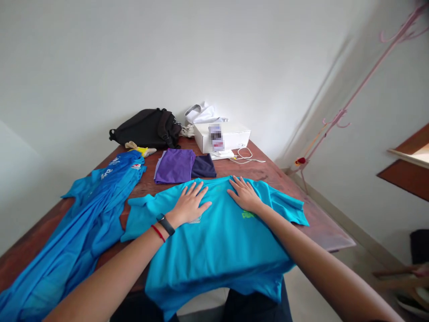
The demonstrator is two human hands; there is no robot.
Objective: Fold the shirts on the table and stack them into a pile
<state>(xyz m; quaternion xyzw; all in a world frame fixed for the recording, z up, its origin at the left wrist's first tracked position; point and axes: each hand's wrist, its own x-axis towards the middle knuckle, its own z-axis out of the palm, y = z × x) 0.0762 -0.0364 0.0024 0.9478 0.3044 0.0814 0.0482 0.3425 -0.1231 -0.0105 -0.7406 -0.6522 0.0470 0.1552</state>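
A turquoise T-shirt (pixel 214 250) lies spread over the front of the table, its collar pointing away from me and its hem hanging down past the near edge. My left hand (pixel 190 203) rests flat on the left chest of the shirt, fingers apart. On the upper right chest, below the shoulder, my right hand (pixel 244 194) presses down with its fingers spread. Small green lettering (pixel 248 215) shows beside my right wrist. A pale printed patch is partly hidden under my left hand.
Several blue garments (pixel 90 210) lie heaped along the left side. Folded purple cloth (pixel 176 165) and dark navy cloth (pixel 203 166) sit beyond the collar. Farther back are a black bag (pixel 144 129), a white box (pixel 231 134) and a white cable (pixel 246 156). A pink coat stand (pixel 342 114) leans at right.
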